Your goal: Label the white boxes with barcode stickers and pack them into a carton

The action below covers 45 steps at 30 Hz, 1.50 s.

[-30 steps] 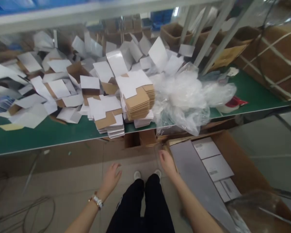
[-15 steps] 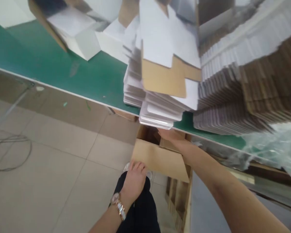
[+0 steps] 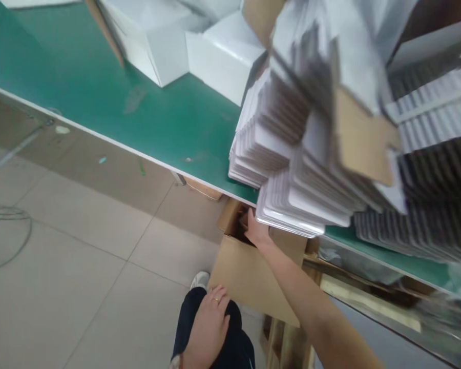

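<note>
My right hand (image 3: pixel 257 229) reaches into an open brown cardboard box (image 3: pixel 249 266) under the table's edge. Its fingers are partly hidden by the box opening and the stack above, so I cannot tell whether they hold anything. Something brown, too dark to name, lies inside the box by those fingers. My left hand (image 3: pixel 207 325) lies flat above my knee, fingers stretched out, with the tips near the corner of the box's front flap. A ring shows on one finger, and nothing is seen in that hand.
On the green table (image 3: pixel 169 123) a stack of folded white cardboard pieces (image 3: pixel 295 195) overhangs the front edge. White boxes (image 3: pixel 218 56) stand behind it, and more cardboard (image 3: pixel 441 179) is packed at the right. A cable (image 3: pixel 7 220) lies on the tiled floor.
My right hand has moved to the left inside the box. The box's front flap has swung lower, and my left hand is slightly lower. The view has shifted, putting the stack further right.
</note>
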Available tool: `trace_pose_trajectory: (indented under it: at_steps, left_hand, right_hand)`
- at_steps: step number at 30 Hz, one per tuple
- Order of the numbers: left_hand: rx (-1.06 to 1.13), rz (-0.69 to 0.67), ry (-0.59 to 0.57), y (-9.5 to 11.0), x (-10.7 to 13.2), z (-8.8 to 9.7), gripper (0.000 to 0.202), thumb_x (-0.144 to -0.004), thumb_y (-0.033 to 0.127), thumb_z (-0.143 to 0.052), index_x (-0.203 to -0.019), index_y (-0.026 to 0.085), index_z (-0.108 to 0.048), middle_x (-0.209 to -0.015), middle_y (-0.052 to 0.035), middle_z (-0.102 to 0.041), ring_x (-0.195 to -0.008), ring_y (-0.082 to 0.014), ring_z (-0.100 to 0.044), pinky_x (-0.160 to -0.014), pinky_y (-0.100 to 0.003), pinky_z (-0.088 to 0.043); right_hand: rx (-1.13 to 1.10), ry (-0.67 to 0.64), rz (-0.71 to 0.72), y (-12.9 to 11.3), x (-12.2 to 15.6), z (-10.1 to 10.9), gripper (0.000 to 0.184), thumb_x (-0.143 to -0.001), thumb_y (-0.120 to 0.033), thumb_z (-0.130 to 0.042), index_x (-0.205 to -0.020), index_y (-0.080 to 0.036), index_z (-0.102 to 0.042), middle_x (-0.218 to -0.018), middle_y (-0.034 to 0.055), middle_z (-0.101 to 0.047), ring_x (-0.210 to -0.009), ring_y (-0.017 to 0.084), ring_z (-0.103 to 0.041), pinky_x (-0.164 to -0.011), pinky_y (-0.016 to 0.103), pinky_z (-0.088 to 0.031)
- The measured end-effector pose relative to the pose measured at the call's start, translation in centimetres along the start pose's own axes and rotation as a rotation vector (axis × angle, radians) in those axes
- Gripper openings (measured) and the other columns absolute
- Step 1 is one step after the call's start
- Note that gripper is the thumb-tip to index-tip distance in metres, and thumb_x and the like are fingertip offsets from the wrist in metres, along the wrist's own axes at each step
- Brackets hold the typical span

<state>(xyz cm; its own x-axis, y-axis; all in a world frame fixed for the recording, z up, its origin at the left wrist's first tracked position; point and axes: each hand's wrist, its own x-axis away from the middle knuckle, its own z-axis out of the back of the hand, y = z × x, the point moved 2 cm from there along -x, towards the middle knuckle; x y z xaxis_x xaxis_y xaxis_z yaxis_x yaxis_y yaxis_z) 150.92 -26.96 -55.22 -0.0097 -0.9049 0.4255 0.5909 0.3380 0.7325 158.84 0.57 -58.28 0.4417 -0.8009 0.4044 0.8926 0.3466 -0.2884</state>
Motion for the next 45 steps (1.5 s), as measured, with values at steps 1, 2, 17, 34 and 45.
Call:
trace_pose_trajectory:
  at_steps: [1,2,17,34,45]
  left_hand:
    - [0.07,0.028,0.047,0.3,0.2,0.8,0.046,-0.083,0.008,-0.051,-0.126,0.018,-0.064,-0.139,-0.0131,-0.064,-0.134,-0.0304,-0.057,-0.118,-0.059,-0.043]
    - [0.149,0.065,0.117,0.7,0.5,1.9,0.041,-0.088,0.015,-0.051,-0.127,0.018,-0.063,-0.137,-0.0143,-0.064,-0.132,-0.0307,-0.058,-0.116,-0.059,-0.045]
    - [0.803,0.119,-0.699,34.1,7.1,9.5,0.092,-0.074,0.078,-0.068,-0.147,0.026,-0.047,-0.159,-0.0177,-0.043,-0.14,-0.0439,-0.047,-0.096,-0.05,-0.058]
    - [0.377,0.007,-0.982,57.7,11.4,0.4,0.04,-0.077,0.035,-0.078,-0.111,0.021,-0.062,-0.096,-0.0067,-0.072,-0.08,-0.0207,-0.071,-0.07,-0.032,-0.057]
    - [-0.683,-1.404,-1.277,65.4,11.3,1.3,0.014,-0.097,0.029,-0.055,-0.095,0.023,-0.068,-0.095,-0.0058,-0.072,-0.068,-0.0181,-0.064,-0.059,-0.028,-0.04]
  right_hand:
    - [-0.009,0.011,0.017,-1.0,2.1,1.7,0.07,-0.084,-0.012,-0.069,-0.149,-0.009,-0.045,-0.156,0.0229,-0.042,-0.146,0.043,-0.035,-0.122,0.058,-0.027]
    - [-0.037,0.029,0.048,-2.0,4.8,3.5,0.077,-0.079,-0.01,-0.071,-0.151,-0.011,-0.043,-0.156,0.0222,-0.042,-0.146,0.043,-0.035,-0.123,0.057,-0.027]
    - [-0.815,0.697,-0.388,-1.2,52.2,29.0,0.101,-0.069,-0.011,-0.071,-0.156,-0.033,-0.026,-0.146,0.0108,-0.04,-0.139,0.031,-0.044,-0.118,0.052,-0.039]
    - [-1.028,0.737,-0.622,6.9,67.1,33.7,0.124,-0.057,-0.032,-0.095,-0.159,-0.027,-0.025,-0.151,0.0158,-0.045,-0.141,0.038,-0.044,-0.119,0.059,-0.035]
    - [-1.381,0.812,-0.397,8.9,63.8,34.1,0.133,-0.049,-0.058,-0.096,-0.158,-0.021,-0.028,-0.139,0.0131,-0.056,-0.131,0.031,-0.055,-0.118,0.046,-0.038]
